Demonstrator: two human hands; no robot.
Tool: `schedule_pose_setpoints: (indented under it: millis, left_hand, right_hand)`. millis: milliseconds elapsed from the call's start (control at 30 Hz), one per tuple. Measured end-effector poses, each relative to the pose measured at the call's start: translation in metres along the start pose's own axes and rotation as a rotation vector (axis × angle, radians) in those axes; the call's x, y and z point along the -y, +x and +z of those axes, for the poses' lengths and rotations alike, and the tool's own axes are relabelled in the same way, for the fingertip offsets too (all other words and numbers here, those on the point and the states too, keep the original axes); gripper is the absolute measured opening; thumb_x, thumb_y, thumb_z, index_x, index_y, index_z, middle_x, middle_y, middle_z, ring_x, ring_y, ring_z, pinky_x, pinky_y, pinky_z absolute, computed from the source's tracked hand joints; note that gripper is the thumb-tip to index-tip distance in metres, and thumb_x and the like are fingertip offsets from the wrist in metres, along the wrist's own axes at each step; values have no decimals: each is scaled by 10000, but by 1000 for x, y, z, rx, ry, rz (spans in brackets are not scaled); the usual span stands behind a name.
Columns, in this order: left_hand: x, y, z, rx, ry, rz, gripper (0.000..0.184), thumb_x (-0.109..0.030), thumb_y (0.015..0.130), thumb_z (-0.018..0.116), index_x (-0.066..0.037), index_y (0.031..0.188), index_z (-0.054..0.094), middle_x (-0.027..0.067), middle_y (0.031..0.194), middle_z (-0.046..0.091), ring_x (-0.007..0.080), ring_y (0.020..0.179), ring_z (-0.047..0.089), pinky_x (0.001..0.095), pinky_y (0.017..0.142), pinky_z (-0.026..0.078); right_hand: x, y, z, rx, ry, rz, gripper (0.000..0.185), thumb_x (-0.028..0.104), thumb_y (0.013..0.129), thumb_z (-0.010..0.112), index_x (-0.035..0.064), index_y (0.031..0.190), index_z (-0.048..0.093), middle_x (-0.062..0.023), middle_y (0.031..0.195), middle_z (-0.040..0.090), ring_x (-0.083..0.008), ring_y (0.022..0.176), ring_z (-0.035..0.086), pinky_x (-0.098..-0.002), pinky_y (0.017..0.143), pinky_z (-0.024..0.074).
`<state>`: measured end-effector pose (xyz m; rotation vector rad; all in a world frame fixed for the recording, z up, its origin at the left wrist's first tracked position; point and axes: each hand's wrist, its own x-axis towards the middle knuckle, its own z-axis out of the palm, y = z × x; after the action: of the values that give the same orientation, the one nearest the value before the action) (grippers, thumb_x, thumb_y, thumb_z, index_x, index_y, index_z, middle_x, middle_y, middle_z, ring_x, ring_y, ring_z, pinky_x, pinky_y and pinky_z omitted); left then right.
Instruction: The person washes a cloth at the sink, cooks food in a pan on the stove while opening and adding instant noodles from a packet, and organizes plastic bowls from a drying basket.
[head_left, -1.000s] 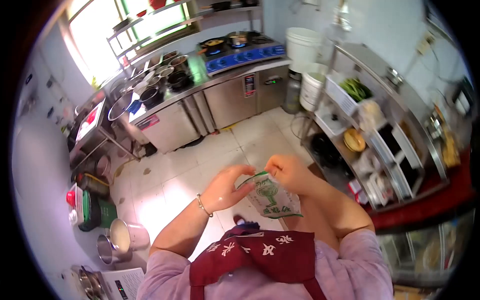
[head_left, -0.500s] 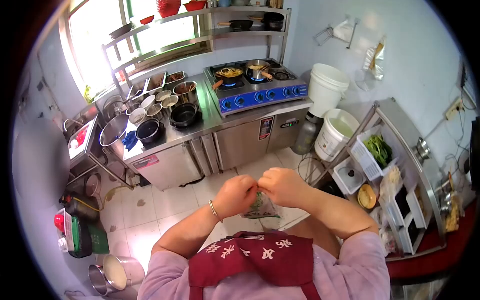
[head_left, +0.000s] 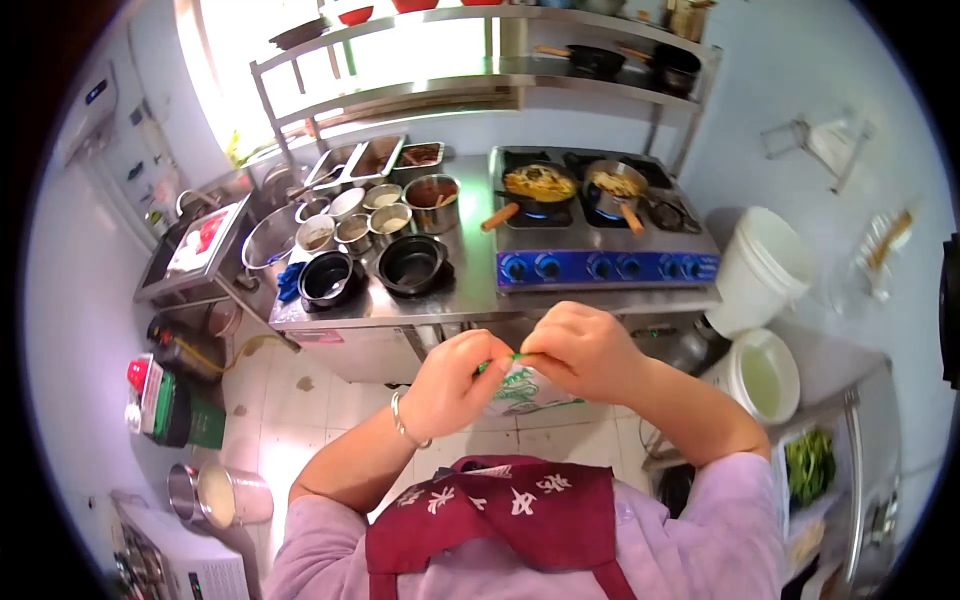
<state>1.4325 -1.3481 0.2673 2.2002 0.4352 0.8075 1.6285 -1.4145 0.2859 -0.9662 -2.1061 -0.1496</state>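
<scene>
Both hands pinch the top edge of a white plastic food packet with green print, held up in front of my chest. My left hand, a bracelet at its wrist, is closed on the packet's upper left side. Close beside it, my right hand is closed on the upper right. The packet hangs below the fingers, partly covered by them. Whether its top is torn cannot be seen. Beyond the hands, a pan of yellowish food and a saucepan of food sit over lit burners.
The blue-fronted gas stove stands on a steel counter. Two black pots and several steel tubs of ingredients are to its left. White buckets stand at the right, near a rack with leafy greens. A sink is at far left.
My view has shifted toward the stove and rightward rack has slid toward the edge. Both hands keep their pinch on the packet, which now appears nearer the counter.
</scene>
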Motion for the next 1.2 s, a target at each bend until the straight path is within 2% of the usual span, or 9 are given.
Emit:
schedule_pose_setpoints:
  millis: [267, 400, 600, 700, 800, 1000, 1033, 1067, 1200]
  left_hand:
    - [-83, 52, -72, 148, 408, 798, 260, -149, 700, 653, -35, 932, 640, 57, 824, 579, 197, 631, 565, 282, 506, 451]
    - [-84, 72, -54, -307, 247, 1141, 189, -58, 598, 666, -72, 786, 679, 14, 721, 548, 149, 587, 470, 240, 492, 351]
    - [-72, 77, -68, -56, 81, 1056, 171, -58, 583, 692, -71, 752, 673, 15, 704, 537, 158, 627, 481, 229, 463, 332]
    - [-57, 89, -58, -552, -68, 1279, 126, -52, 618, 680, -60, 742, 664, 29, 690, 531, 157, 561, 470, 227, 436, 330]
    - [-46, 89, -76, -157, -213, 1058, 83, -55, 672, 660, -29, 750, 652, 45, 685, 524, 163, 549, 474, 229, 448, 363]
    - [-11, 106, -108, 58, -217, 1057, 129, -92, 787, 584, 9, 840, 644, 76, 752, 567, 148, 532, 506, 234, 420, 393]
    - [-3, 107, -114, 140, -199, 965, 155, -100, 800, 572, 0, 880, 661, 77, 773, 580, 147, 563, 536, 248, 439, 417]
    - [6, 109, -121, 215, -176, 871, 186, -108, 812, 561, -10, 919, 677, 78, 794, 594, 146, 594, 565, 262, 457, 441]
    - [54, 122, -121, 86, -46, 608, 165, -36, 685, 644, -25, 850, 632, 97, 839, 600, 261, 757, 582, 378, 669, 477]
  right_hand:
    - [-9, 50, -78, -169, 171, -693, 168, 88, 683, 672, 84, 851, 666, -22, 810, 582, -175, 729, 575, -261, 568, 470]
    - [12, 67, -70, -369, 188, -595, 78, 123, 741, 655, 103, 740, 580, -2, 763, 558, -141, 709, 546, -214, 573, 481]
    - [19, 84, -55, -446, 307, -632, 84, 61, 718, 632, 72, 689, 554, -17, 729, 559, -123, 641, 541, -214, 550, 474]
    - [18, 92, -46, -439, 268, -647, 81, 58, 722, 625, 69, 684, 554, -20, 727, 559, -124, 632, 541, -216, 545, 475]
    - [14, 100, -37, -424, 231, -663, 75, 67, 721, 630, 67, 692, 561, -21, 725, 559, -125, 631, 542, -216, 547, 477]
    - [7, 118, -26, -299, 123, -558, 135, 174, 775, 614, 44, 808, 596, -54, 755, 587, -164, 670, 570, -256, 581, 493]
    - [-23, 110, -32, -116, 165, -812, 96, 54, 715, 649, 135, 766, 636, -16, 756, 584, -109, 657, 574, -240, 569, 458]
    - [-1, 108, -16, -315, -23, -345, 122, 68, 680, 694, 109, 781, 639, -25, 762, 588, -129, 656, 578, -255, 529, 455]
    - [-49, 125, 3, -123, 31, -38, 152, 73, 664, 704, 52, 798, 634, -57, 870, 606, -251, 811, 591, -327, 690, 501]
